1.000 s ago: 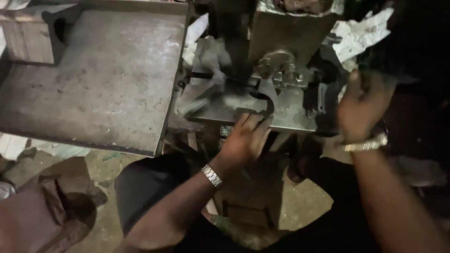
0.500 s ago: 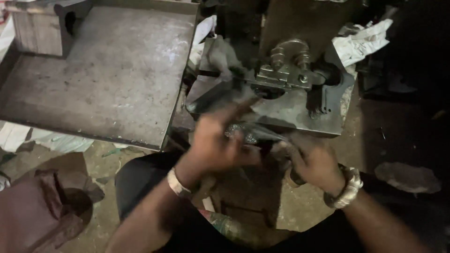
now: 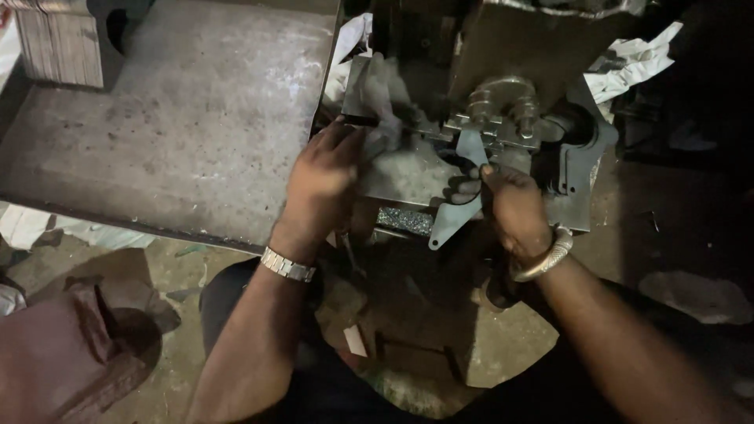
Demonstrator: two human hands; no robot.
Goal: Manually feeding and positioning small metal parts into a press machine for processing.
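Worn grey metal table (image 3: pixel 181 118), stacked block (image 3: pixel 59 43), white rags (image 3: pixel 636 63), dirty floor (image 3: pixel 691 235)

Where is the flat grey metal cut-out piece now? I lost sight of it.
In the head view, right of centre: the flat grey metal cut-out piece is pinched in the right hand, below the machine's rollers.

Your forearms are bare from the wrists up; no sleeves show anywhere along them. On your left hand (image 3: pixel 318 184) side you wear a metal link watch band (image 3: pixel 287 266), silvery and flat, snug round the wrist. On your right hand (image 3: pixel 514 208) side sits a rounded silvery metal bangle (image 3: pixel 546 259), thicker than the watch band and ridged like a twisted cord. Your fingers (image 3: pixel 471 187) carry no rings that show, and no gloves cover either hand. Lower down, your legs are in dark trousers (image 3: pixel 236 298).
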